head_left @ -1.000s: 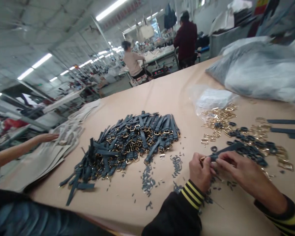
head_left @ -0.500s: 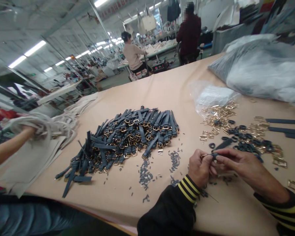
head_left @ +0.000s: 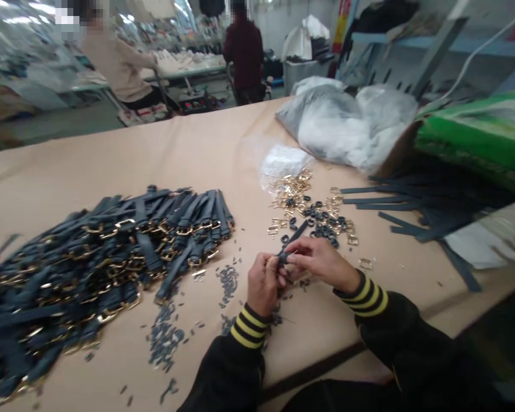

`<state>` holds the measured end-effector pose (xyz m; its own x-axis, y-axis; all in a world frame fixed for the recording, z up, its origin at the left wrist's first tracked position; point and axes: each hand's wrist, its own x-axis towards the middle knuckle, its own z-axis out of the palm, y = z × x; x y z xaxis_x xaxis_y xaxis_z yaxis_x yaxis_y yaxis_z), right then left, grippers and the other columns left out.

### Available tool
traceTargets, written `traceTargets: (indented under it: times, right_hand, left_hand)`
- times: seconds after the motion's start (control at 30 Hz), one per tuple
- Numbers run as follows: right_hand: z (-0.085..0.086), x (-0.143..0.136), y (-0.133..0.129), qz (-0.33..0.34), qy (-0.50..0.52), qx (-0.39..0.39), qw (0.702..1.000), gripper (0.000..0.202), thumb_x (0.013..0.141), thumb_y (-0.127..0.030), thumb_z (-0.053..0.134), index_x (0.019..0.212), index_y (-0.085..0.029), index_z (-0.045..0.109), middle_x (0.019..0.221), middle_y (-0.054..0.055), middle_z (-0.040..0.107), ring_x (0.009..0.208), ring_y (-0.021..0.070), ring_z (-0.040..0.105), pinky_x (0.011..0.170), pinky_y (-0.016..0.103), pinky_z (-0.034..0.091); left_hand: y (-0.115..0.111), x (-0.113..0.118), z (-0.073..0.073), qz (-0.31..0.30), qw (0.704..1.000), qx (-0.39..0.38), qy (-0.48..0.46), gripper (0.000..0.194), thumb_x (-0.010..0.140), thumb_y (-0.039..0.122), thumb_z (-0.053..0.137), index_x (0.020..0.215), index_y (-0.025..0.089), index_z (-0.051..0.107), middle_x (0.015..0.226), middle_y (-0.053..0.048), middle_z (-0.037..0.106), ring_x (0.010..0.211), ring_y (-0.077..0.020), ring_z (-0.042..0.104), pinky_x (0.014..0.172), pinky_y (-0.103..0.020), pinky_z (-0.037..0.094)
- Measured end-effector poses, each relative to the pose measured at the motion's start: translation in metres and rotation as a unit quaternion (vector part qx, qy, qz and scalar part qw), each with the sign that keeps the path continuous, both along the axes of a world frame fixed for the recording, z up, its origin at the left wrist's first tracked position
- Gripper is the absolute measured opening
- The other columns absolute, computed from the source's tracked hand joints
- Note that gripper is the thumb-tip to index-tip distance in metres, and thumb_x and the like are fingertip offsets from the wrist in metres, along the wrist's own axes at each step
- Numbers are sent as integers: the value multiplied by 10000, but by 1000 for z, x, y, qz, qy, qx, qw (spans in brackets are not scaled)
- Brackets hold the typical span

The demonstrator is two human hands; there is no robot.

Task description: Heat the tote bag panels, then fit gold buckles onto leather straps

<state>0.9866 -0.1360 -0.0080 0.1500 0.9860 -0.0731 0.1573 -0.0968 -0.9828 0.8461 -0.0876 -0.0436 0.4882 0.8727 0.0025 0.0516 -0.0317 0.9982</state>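
Both hands meet over the table around a dark blue-grey strap (head_left: 299,230), whose free end points up and to the right. My left hand (head_left: 264,281) is closed on the strap's near part. The fingers of my right hand (head_left: 321,260) pinch the same spot from the other side; whether a buckle or loop is between them is hidden. Just beyond the hands lie small dark strap loops (head_left: 326,226) and loose gold buckles (head_left: 298,186). Small dark snippets (head_left: 228,283) are scattered left of my left hand.
A large heap of buckled straps (head_left: 124,246) covers the table's left. Long plain straps (head_left: 381,197) lie at right beside a green sack (head_left: 476,137). Plastic bags (head_left: 335,123) sit at the back. Two people (head_left: 244,54) are beyond the table's far edge.
My view has swung right, so the heap, buckles and hands appear farther left and the green sack shows. A neighbour's arm at left has left view. Both hands still hold the strap.
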Motion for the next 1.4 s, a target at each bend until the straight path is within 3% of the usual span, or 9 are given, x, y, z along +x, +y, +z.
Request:
traceTargets:
  times: [0.2, 0.33, 0.57, 0.77, 0.93, 1.03, 1.13, 1.3, 1.4]
  right_hand:
    - [-2, -9, 0, -48, -78, 32, 995, 97, 738, -119, 574, 812, -119, 636, 758, 36, 619, 682, 131, 564, 636, 242, 450]
    - [-5, -14, 0, -49, -69, 15, 996, 91, 720, -119, 601, 806, -134, 575, 705, -1, 586, 618, 108, 549, 580, 211, 423]
    - [-1, -11, 0, -44, -210, 16, 976, 44, 739, -158, 616, 718, -143, 580, 584, -35, 524, 540, 91, 459, 505, 197, 315]
    - [8, -1, 0, 71, -216, 84, 970, 137, 820, -86, 510, 822, -126, 641, 739, 23, 621, 697, 120, 548, 656, 211, 390]
    - [35, 22, -5, 40, -347, 128, 928, 179, 836, -160, 530, 988, -117, 614, 911, 82, 625, 846, 172, 551, 770, 273, 398]
    - [46, 33, -5, 113, -428, 60, 895, 171, 807, -245, 583, 925, -131, 630, 918, 98, 631, 865, 209, 554, 736, 288, 400]
    - [47, 37, -2, 223, -428, -53, 874, 152, 816, -263, 549, 765, -145, 628, 702, 62, 635, 671, 177, 566, 589, 255, 379]
    - [39, 39, 4, 336, -226, -127, 905, 184, 825, -106, 443, 675, -126, 546, 619, 8, 624, 522, 86, 544, 538, 189, 386]
    - [32, 43, 4, 361, -188, -100, 908, 199, 811, -79, 451, 640, -117, 545, 560, -18, 568, 475, 72, 475, 499, 180, 356]
  left_hand:
    - [0, -2, -5, 11, 993, 85, 75, 253, 862, 397, 390, 806, 171, 489, 535, 44, 536, 414, -81, 493, 426, -192, 414]
    - [0, -3, -5, 17, 987, 114, 110, 294, 874, 417, 344, 816, 176, 501, 474, 51, 514, 401, -97, 489, 426, -205, 411]
    - [3, -5, -5, -39, 995, 45, 74, 283, 820, 432, 467, 890, 161, 507, 509, 43, 547, 425, -101, 518, 433, -205, 427]
    - [10, -8, -4, -50, 998, -24, 17, 270, 775, 392, 558, 875, 146, 507, 548, 38, 561, 405, -69, 473, 399, -177, 386]
    - [8, -5, 3, -26, 998, -2, 52, 242, 798, 384, 529, 754, 147, 510, 519, 47, 531, 369, -44, 414, 371, -157, 337]
    - [5, -5, 7, -49, 996, -2, 70, 250, 808, 391, 508, 741, 150, 503, 500, 47, 520, 354, -48, 407, 353, -160, 321]
    - [3, -4, 8, -76, 994, 5, 81, 251, 812, 390, 497, 723, 155, 495, 481, 53, 501, 341, -48, 402, 348, -161, 316]
    - [3, -3, 6, -88, 991, 18, 95, 239, 792, 387, 511, 708, 164, 493, 421, 70, 462, 318, -55, 379, 337, -163, 303]
    - [4, -3, 3, -116, 987, 12, 113, 242, 788, 395, 514, 705, 169, 481, 406, 78, 445, 319, -54, 358, 339, -162, 290]
